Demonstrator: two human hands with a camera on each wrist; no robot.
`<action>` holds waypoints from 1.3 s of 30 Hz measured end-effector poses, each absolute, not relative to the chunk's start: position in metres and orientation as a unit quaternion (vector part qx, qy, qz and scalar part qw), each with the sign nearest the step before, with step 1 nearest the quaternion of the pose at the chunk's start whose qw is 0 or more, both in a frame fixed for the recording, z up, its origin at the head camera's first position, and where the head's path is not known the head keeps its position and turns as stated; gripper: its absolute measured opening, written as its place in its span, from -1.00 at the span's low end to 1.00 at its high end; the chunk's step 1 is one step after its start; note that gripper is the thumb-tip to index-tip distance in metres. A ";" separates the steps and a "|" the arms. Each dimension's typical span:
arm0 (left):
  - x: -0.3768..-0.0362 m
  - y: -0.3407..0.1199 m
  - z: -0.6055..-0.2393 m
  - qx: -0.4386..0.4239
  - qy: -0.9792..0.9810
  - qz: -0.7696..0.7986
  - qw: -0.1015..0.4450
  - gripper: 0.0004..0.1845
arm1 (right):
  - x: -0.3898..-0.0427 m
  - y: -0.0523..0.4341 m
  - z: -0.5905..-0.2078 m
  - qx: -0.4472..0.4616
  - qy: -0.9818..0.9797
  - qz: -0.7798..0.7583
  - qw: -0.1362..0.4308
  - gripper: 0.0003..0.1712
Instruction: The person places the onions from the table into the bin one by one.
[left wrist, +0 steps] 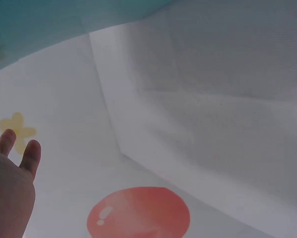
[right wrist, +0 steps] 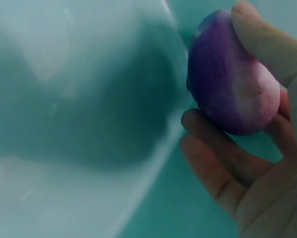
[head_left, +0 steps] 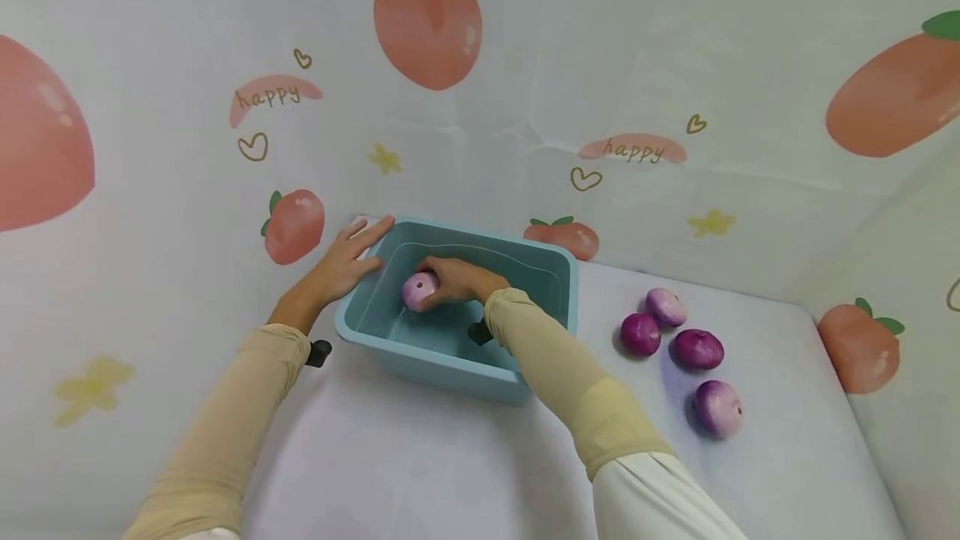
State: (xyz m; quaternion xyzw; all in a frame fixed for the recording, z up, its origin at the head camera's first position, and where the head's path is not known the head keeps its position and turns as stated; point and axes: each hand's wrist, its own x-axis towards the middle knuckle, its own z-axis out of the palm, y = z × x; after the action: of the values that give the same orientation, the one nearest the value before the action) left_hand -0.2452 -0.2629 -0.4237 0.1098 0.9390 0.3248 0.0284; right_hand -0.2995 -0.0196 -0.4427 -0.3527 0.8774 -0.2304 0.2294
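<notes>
- Purple onion (head_left: 418,290) is inside the teal tub (head_left: 525,252), near its left wall, gripped in the right hand (head_left: 457,280); the fingers (right wrist: 223,168) curl under it and the thumb presses on top.
- The onion looks smooth and rounded, so a loose grip could let it slip and drop onto the tub floor.
- Left hand (head_left: 341,265) lies flat with straight fingers on the tub's left rim, holding nothing; if it presses too hard, the tub could tip or slide on the white table (head_left: 450,457).
- Four more onions (head_left: 697,349) lie loose to the right of the tub, well apart from both hands; the right sleeve (head_left: 570,373) could nudge one into rolling off the table.
</notes>
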 end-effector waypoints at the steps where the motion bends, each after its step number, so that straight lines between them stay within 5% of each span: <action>1: -0.245 -0.263 -0.423 0.108 0.939 0.325 0.029 -0.24 | -0.300 -0.019 -0.444 -0.351 0.878 -0.228 0.232 -0.15; 22: -0.245 -0.260 -0.419 0.110 0.937 0.331 0.025 -0.23 | -0.302 -0.017 -0.442 -0.364 0.874 -0.182 0.266 -0.08; 39: -0.246 -0.262 -0.426 0.129 0.942 0.310 0.010 -0.27 | -0.287 -0.005 -0.373 -0.396 0.872 -0.155 0.241 -0.11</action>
State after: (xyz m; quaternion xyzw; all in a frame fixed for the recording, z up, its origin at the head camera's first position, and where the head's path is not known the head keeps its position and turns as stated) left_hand -0.2456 -0.2619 -0.4258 0.1294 0.9418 0.3101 0.0096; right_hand -0.2873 -0.0050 -0.3733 -0.3964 0.8721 -0.1549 0.2412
